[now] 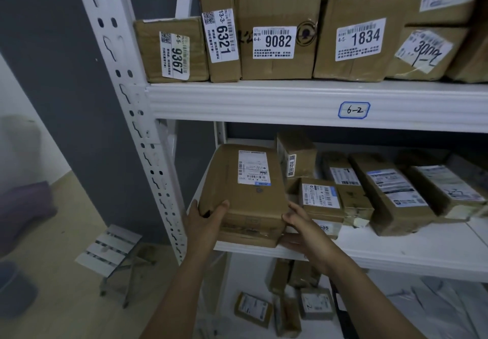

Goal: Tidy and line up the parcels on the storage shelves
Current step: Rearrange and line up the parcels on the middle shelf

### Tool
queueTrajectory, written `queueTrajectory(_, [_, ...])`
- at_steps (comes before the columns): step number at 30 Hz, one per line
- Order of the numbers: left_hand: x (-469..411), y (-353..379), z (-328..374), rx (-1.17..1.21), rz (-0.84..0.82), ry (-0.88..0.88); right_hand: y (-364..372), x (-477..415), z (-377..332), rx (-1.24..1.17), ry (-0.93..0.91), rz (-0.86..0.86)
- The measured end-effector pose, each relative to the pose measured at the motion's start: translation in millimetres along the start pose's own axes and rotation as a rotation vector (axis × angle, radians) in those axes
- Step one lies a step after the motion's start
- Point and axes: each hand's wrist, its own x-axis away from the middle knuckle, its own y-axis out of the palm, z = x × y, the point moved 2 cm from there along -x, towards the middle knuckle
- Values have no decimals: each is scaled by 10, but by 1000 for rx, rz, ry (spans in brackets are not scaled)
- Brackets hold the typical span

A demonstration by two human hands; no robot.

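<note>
The large parcel (245, 193), a brown cardboard box with a white shipping label on its top face, lies flat at the left end of the middle shelf (422, 249), its near end at the shelf's front edge. The left hand (204, 220) grips the box's near left corner, with the thumb over the top face and the fingers down the left side. The right hand (303, 223) cups the near right corner, with its upper fingers against the right side and its lower fingers curled under the bottom edge.

Just right of that hand a smaller labelled box (320, 201) touches the large parcel's side. Beyond it, long parcels (393, 193) lie at uneven angles towards the shelf's right end.

The upper shelf (264, 101) carries a handwritten tag reading 6-2 (354, 110) on its front rim. On it, boxes stand in a row near the front edge, numbered 9367 (171, 50), 6321 (220, 35), 9082 (274, 35) and 1834 (359, 37).

On the bottom shelf lie several small parcels (253, 307). A white perforated post (137, 117) holds the left corner, and a folding stool (111, 249) stands on the floor beside it.
</note>
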Motion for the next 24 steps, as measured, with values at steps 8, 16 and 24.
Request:
queueTrajectory(8, [139, -118, 369, -34, -100, 52, -69, 87, -199, 326, -12, -111])
queueTrajectory(16, [376, -342, 724, -500, -310, 401, -14, 10, -877, 573, -404, 109])
queueTrajectory(24, [485, -429, 658, -739, -369, 354, -150, -18, -921, 560, -296, -22])
